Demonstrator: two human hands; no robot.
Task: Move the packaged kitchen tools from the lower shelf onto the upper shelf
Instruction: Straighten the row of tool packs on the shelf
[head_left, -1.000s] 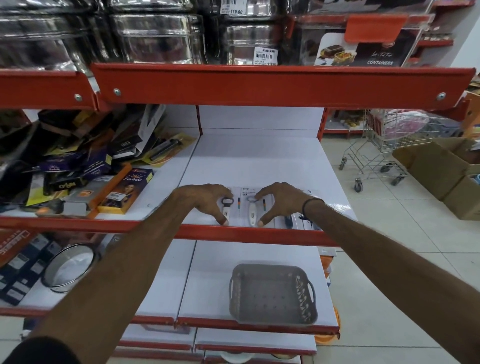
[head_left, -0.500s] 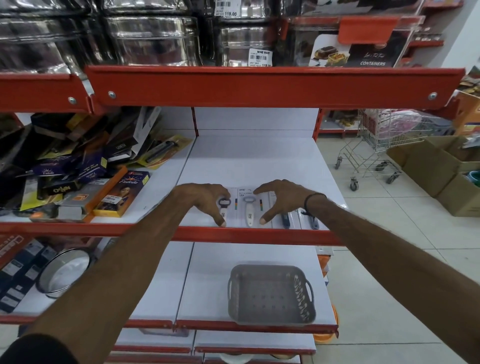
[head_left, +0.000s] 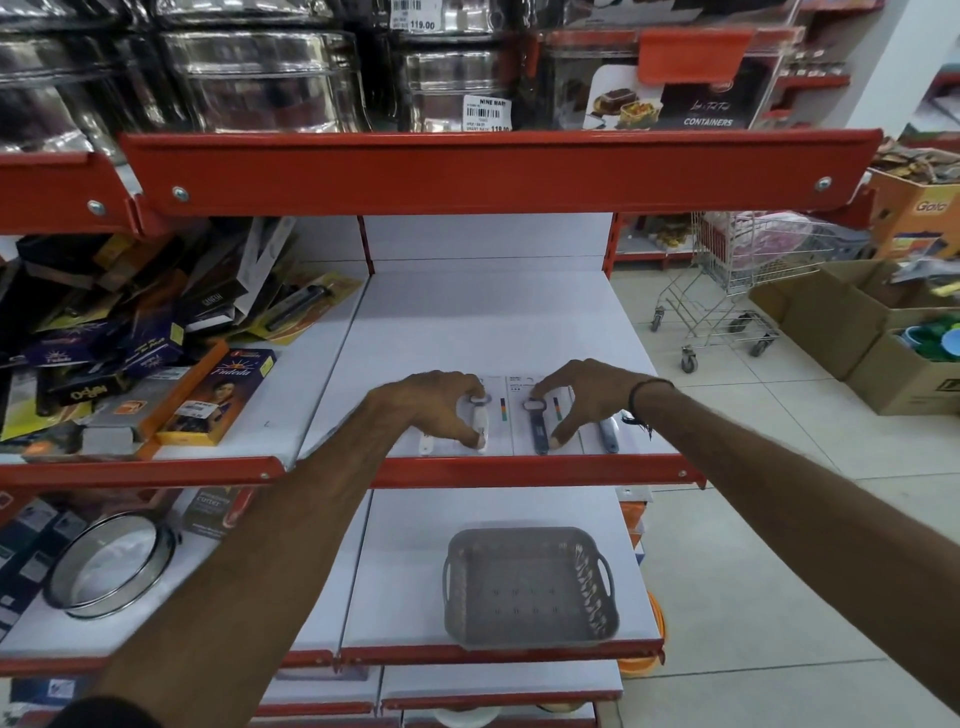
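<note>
The upper shelf (head_left: 483, 322) is white, bare at the back, with a red lip in front. Below it the lower shelf (head_left: 395, 571) carries only a grey basket (head_left: 530, 587). The packs (head_left: 506, 415), flat blister cards with slim openers in them, lie in a row along the upper shelf's front edge. The left hand (head_left: 421, 410) and right hand (head_left: 582, 397) rest arched on them, fingers spread and pressing down, gripping nothing. These look light and stiff enough, but slick; I'd say they slide easily. Best pinched by the card edges, not the plastic bubbles.
</note>
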